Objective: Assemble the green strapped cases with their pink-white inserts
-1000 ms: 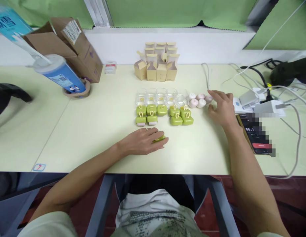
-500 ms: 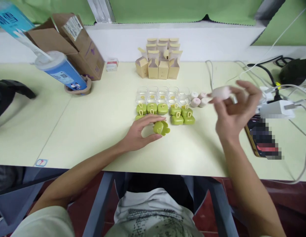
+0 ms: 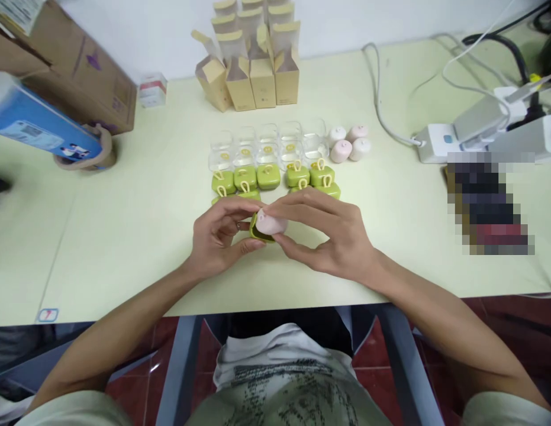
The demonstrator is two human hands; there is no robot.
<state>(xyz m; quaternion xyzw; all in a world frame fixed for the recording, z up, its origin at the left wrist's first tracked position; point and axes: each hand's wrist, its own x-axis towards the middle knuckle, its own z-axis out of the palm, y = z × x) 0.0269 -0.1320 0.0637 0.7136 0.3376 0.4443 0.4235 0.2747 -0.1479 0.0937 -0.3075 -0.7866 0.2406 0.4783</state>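
My left hand [image 3: 215, 239] grips a small green case [image 3: 253, 229] by its edges, just above the table. A pale pink rounded piece [image 3: 271, 223] is pinched in my right hand [image 3: 340, 239], tilted and partly inside the case's opening. How deep it sits I cannot tell. Just beyond my fingers stand several closed green cases [image 3: 268, 176] with cream loops, some hidden by my hands. Behind them is a row of clear plastic shells [image 3: 267, 152]. To their right sit several pink and white rounded pieces [image 3: 341, 151] like the one I hold.
Open cardboard boxes [image 3: 263, 89] stand against the wall. At left are a large carton [image 3: 91, 77], a blue tub [image 3: 39, 127] in a brown holder and a small red-and-white box [image 3: 153, 92]. Cables run to a white power strip [image 3: 439, 144] at right, near a pixelated phone-like object [image 3: 488, 207].
My right hand has brought the pink piece from the right side to the green case. My left hand has turned the case to face it. The view has shifted closer.
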